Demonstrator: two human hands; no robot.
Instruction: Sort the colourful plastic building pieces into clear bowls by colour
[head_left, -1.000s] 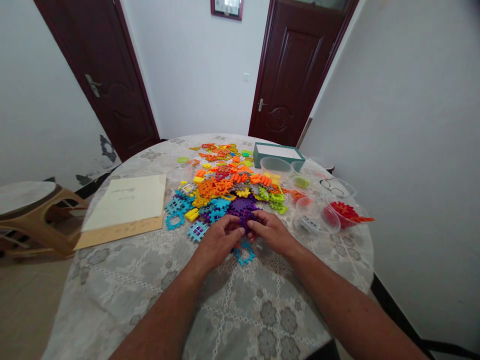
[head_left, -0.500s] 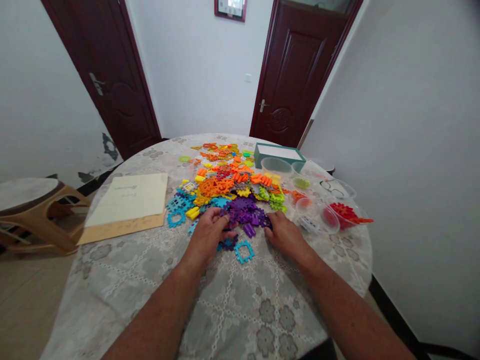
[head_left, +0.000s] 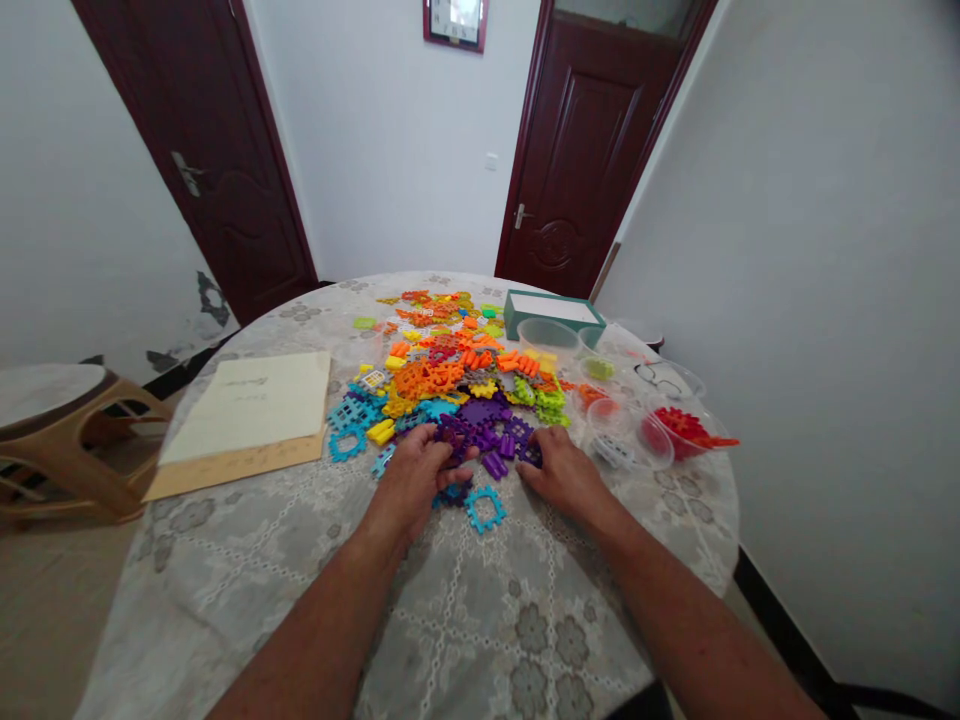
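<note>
A heap of plastic interlocking pieces is spread over the table, with purple pieces [head_left: 480, 412] at its near side. My left hand [head_left: 412, 475] has its fingers closed around a purple toothed piece [head_left: 454, 432], tilted up. Purple connectors [head_left: 495, 464] lie between both hands. At the right of the heap, my right hand [head_left: 562, 472] grips the edge of a purple lattice piece [head_left: 520, 432] between thumb and fingers. A light blue square frame piece [head_left: 486, 510] lies flat nearest me. Dark and blue pieces are partly hidden beneath my left hand.
Clear plastic bowls stand at the right, one with red pieces [head_left: 679, 430]. Behind them is a green box [head_left: 555, 308], with glasses [head_left: 660, 380] to its right. Paper sheets [head_left: 244, 405] lie on the left of the patterned tablecloth [head_left: 450, 620]. A wooden stool [head_left: 82, 440] stands beside the table.
The purple piece at my left hand is now tilted up more. My right hand has shifted slightly at the lattice piece. The whole view has moved a little.
</note>
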